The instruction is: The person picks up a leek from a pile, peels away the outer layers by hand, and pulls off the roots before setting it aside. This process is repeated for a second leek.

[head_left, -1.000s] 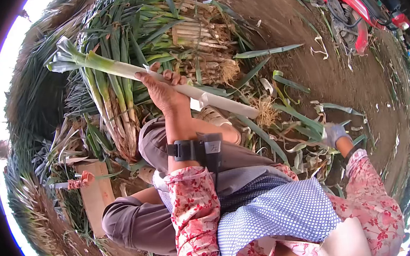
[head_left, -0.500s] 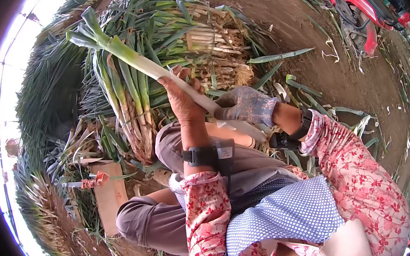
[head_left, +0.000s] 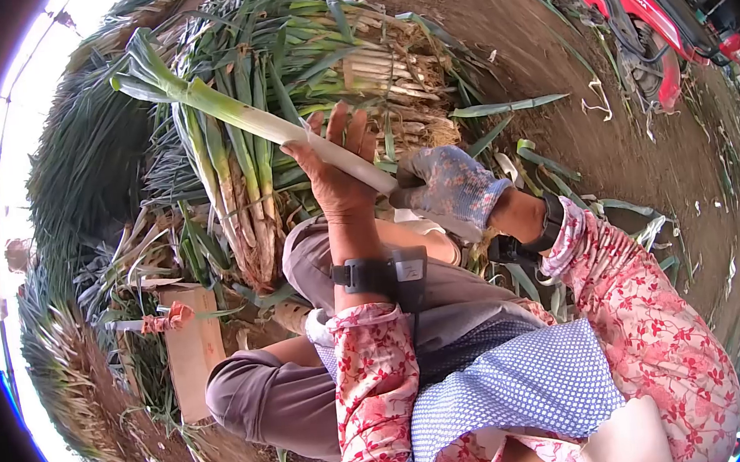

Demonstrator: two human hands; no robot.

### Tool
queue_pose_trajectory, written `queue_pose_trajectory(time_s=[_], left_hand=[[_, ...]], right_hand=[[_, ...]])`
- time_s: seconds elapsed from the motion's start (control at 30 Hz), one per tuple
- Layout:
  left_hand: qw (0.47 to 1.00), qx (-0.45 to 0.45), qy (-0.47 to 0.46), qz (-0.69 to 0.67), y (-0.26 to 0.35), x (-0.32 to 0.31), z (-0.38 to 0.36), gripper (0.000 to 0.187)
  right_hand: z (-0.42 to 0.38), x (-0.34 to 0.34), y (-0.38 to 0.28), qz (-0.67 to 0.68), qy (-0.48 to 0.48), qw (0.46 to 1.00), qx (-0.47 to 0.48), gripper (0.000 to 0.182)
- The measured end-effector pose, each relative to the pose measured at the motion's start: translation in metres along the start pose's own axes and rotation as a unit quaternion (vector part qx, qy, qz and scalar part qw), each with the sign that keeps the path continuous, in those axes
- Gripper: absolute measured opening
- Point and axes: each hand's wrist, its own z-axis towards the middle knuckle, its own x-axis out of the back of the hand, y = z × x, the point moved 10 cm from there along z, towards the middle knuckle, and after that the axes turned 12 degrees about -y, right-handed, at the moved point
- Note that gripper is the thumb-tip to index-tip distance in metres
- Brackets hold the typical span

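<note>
A long leek [head_left: 246, 117] slants across the middle, its green leaves at the upper left and its white end at the lower right. My left hand [head_left: 340, 168], bare, lies under the white stalk with the fingers spread and raised, the leek resting across the palm. My right hand [head_left: 450, 190], in a blue-grey patterned glove, is closed round the lower white end. Behind the stalk lies a small bunch of leeks [head_left: 239, 190] with roots toward me, beside a large pile of leeks [head_left: 382, 71].
A knife with a wrapped orange handle [head_left: 166, 319] lies over a wooden board [head_left: 194, 356] at the left. Dark green leek tops [head_left: 87, 168] are heaped at the far left. A red and black machine [head_left: 645, 9] stands at the upper right. Leaf scraps litter the soil.
The fingers of my left hand have opened and lifted from the stalk. My right hand has moved slightly up along with the leek's end, and the leafy top has shifted slightly left.
</note>
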Motion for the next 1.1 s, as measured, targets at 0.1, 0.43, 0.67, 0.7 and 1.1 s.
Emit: queue_pose_trajectory(time_s=[0.1, 0.43, 0.67, 0.7, 1.1], left_hand=[[1.000, 0.002, -0.022, -0.010, 0.002, -0.005, -0.001, 0.065], [0.998, 0.003, -0.021, 0.055, 0.000, 0.001, 0.001, 0.064], [0.999, 0.004, 0.016, 0.042, -0.004, 0.016, 0.000, 0.063], [0.999, 0.004, 0.024, 0.038, -0.005, 0.017, -0.001, 0.063], [1.000, 0.002, 0.014, -0.007, -0.008, 0.030, 0.001, 0.059]], right_hand=[[0.004, -0.005, 0.004, -0.045, -0.040, 0.998, -0.034, 0.028], [0.023, -0.011, 0.011, 0.132, -0.109, 0.982, -0.076, 0.035], [0.041, -0.002, 0.011, -0.009, -0.074, 0.996, -0.051, 0.035], [0.041, -0.002, 0.011, -0.010, -0.082, 0.995, -0.061, 0.035], [0.022, -0.005, 0.006, 0.300, -0.105, 0.947, -0.040, 0.026]])
